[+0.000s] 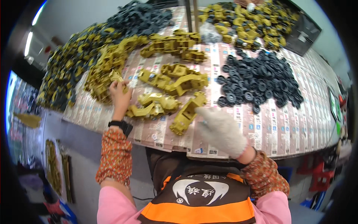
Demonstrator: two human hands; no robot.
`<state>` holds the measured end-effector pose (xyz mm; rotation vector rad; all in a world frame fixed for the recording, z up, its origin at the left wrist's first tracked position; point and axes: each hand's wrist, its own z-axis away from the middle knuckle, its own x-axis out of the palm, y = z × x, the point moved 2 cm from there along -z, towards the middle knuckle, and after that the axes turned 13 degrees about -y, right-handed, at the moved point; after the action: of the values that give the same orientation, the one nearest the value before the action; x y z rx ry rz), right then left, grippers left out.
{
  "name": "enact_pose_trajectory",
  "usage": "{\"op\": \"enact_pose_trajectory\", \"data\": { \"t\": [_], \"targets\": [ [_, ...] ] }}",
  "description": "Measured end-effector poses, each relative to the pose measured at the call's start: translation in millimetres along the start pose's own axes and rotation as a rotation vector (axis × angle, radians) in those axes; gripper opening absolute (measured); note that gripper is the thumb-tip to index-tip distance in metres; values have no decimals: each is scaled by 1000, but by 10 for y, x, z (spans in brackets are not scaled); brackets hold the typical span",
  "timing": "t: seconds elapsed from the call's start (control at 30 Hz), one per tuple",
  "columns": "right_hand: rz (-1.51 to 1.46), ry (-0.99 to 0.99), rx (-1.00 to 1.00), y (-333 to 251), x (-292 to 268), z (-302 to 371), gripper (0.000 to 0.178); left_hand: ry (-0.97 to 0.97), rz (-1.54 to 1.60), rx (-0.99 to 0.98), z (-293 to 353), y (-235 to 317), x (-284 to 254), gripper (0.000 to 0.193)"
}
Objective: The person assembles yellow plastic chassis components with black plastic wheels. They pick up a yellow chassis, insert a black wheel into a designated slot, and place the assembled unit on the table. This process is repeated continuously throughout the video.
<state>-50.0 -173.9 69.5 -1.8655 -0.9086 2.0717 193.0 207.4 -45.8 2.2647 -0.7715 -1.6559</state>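
Note:
My bare left hand (121, 96) reaches to the edge of a heap of yellow plastic parts (109, 59), its fingers closed on a lighter-looking yellow plastic part (115, 76). In a white knitted glove, my right hand (220, 130) hovers over the near middle of the table, fingers stretched out and slightly blurred. Its fingertips are next to a hollow yellow toy-vehicle body (187, 114); whether they touch it I cannot tell. Between my hands lie more yellow parts (156, 103), with another group of yellow bodies (177, 79) just behind.
Small black wheels (263, 78) are heaped at the right. Dark grey parts (140, 18) and mixed yellow-and-black pieces (71, 63) cover the far left. More yellow-and-black pieces (250, 24) lie far right beside a black bin (302, 33). A clear plastic bag (210, 33) sits near an upright post.

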Motion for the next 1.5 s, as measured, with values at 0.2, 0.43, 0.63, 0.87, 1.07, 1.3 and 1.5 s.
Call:
{"op": "enact_pose_trajectory", "data": {
  "t": [0.2,0.43,0.63,0.87,1.07,1.3,1.5],
  "targets": [
    [249,45,-133,-253,319,-119,36,-255,116,140,274,1031,146,37],
    [138,73,-39,280,-267,69,40,-484,529,266,491,1579,146,34],
    [513,453,486,1689,-1143,284,48,-516,571,246,578,1714,109,33],
    [571,306,573,2382,-1115,182,59,-399,330,348,735,2095,-166,31],
    [440,347,396,1854,-635,283,55,-471,196,514,1091,2643,-146,35],
    [123,380,202,1742,-893,607,47,-516,-35,552,1392,2838,153,47],
    [68,680,314,2953,-1736,1049,35,-590,-147,531,1593,2814,237,60]
  ]
}}
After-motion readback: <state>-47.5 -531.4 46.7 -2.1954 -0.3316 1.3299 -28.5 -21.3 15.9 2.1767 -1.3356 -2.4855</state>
